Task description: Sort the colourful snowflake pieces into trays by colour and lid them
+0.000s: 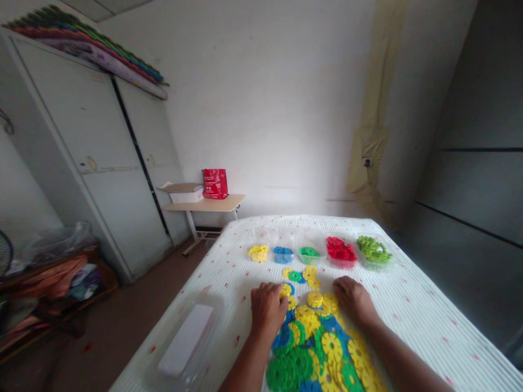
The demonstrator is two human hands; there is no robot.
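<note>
A heap of flat plastic snowflake discs [318, 343] in yellow, blue and green lies on the white-covered table [420, 310] in front of me. My left hand [267, 310] rests palm down on the heap's left edge, fingers curled over yellow discs. On the right edge sits my right hand [353, 299], also palm down with bent fingers. Beyond the heap stand clear tubs in a row: yellow discs [258, 252], blue discs [283, 254], green discs [309, 253], red discs [341, 251] and light green discs [373, 250]. Whether either hand grips a disc is hidden.
A clear lidded box with a white block [186, 340] lies at the table's near left. Past the far left corner stands a small side table [204, 206] with a red bag [215, 183]. A grey cabinet [102, 174] and floor clutter [49, 283] fill the left.
</note>
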